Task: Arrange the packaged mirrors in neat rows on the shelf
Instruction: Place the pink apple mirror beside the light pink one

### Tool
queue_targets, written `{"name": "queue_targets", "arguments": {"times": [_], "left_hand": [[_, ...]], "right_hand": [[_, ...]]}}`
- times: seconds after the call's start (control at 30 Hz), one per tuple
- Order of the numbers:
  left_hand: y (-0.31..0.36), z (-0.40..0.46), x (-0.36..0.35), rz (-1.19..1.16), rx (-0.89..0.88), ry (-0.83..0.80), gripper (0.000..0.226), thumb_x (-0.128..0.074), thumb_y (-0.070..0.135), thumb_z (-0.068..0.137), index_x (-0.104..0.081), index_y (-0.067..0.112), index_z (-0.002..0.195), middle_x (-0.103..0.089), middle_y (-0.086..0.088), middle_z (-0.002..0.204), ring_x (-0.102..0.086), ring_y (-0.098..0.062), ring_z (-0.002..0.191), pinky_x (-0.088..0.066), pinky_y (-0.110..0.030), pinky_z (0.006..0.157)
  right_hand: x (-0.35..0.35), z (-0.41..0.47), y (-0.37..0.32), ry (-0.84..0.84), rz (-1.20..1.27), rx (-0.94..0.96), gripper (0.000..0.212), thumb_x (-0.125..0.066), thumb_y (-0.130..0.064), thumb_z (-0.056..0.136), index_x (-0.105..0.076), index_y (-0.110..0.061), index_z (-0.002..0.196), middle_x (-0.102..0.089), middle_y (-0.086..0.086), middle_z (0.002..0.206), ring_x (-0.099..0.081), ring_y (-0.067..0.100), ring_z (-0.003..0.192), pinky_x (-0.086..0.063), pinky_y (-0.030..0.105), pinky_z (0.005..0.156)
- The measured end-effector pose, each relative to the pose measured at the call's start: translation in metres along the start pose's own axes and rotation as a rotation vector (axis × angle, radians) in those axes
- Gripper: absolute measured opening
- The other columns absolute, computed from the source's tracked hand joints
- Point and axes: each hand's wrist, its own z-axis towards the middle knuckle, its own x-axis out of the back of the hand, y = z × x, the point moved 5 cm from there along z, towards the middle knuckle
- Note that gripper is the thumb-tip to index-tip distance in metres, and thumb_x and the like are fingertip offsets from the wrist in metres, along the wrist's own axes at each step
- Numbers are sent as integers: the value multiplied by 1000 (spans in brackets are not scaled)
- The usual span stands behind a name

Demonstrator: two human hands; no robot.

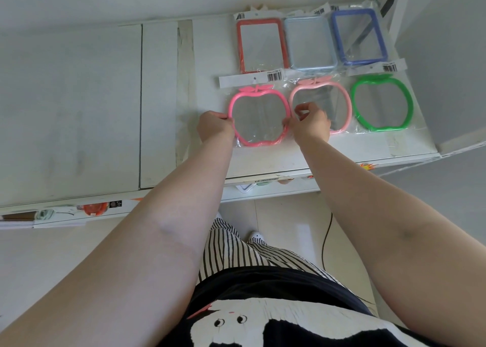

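Observation:
Six packaged mirrors lie in two rows on the white shelf (276, 162). The back row holds a red rectangular mirror (261, 44), a pale blue one (310, 44) and a dark blue one (357, 38). In the front row are a bright pink apple-shaped mirror (259, 118), a light pink apple mirror (334, 102) and a green apple mirror (381, 103). My left hand (214, 127) pinches the bright pink mirror's left rim. My right hand (310, 124) grips its right rim and covers part of the light pink one.
The shelf's left half (79, 105) is bare white board with panel seams. A white upright (394, 13) and a wall bound the right end. A lower shelf edge (65, 212) carries labels and small goods. A black cable (324, 239) runs over the tiled floor.

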Motion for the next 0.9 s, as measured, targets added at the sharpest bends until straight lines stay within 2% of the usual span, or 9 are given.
{"name": "queue_targets", "arguments": {"times": [0.27, 0.47, 0.57, 0.63, 0.7, 0.8, 0.9], "left_hand": [[-2, 0, 1, 1, -6, -11, 18, -67, 6, 83, -73, 8, 100, -74, -12, 102, -61, -21, 71, -46, -21, 67], [0, 1, 1, 68, -36, -14, 19, -65, 8, 85, -73, 8, 102, -74, -12, 104, -70, -27, 94, -47, -23, 74], [0, 1, 4, 116, -63, -10, 14, -63, 10, 86, -72, 11, 96, -72, -11, 98, -67, -27, 91, -45, -23, 74], [1, 1, 10, 152, -91, 10, 17, -63, 14, 86, -68, 13, 103, -69, -7, 106, -65, -25, 100, -48, -23, 85], [0, 1, 19, 169, -117, 29, 30, -64, 18, 86, -63, 10, 115, -66, -8, 119, -63, -25, 111, -48, -29, 97], [0, -2, 36, 187, -174, 48, 34, -63, 18, 87, -59, 8, 119, -65, -9, 119, -62, -25, 111, -48, -32, 98], [-2, -3, 60, 226, -222, 70, 33, -63, 15, 87, -60, 9, 120, -65, -9, 119, -62, -25, 111, -49, -32, 97]], "right_hand": [[1, 1, 0, 0, -10, 6, 43, -78, -34, 68, -61, -30, 108, -63, -1, 112, -54, 26, 109, -54, 43, 86], [2, 1, -2, 2, -16, 5, 40, -77, -33, 71, -61, -28, 107, -64, 1, 112, -54, 26, 111, -53, 41, 87], [3, -1, -2, 20, 8, 12, 38, -77, -32, 72, -61, -26, 106, -65, 2, 110, -58, 27, 109, -54, 40, 86], [5, -4, -5, 44, 8, 28, 39, -76, -31, 74, -60, -24, 109, -63, 3, 113, -57, 26, 110, -54, 41, 86], [6, -8, -10, 67, -25, 64, 39, -73, -30, 78, -61, -21, 114, -59, 4, 118, -53, 26, 114, -50, 39, 87], [2, -23, -27, 67, -63, 155, 35, -69, -26, 81, -61, -20, 116, -57, 5, 120, -47, 25, 117, -43, 33, 86], [-13, -42, -49, 2, -68, 260, 30, -67, -25, 83, -62, -19, 112, -61, 2, 114, -52, 22, 111, -43, 30, 81]]}}
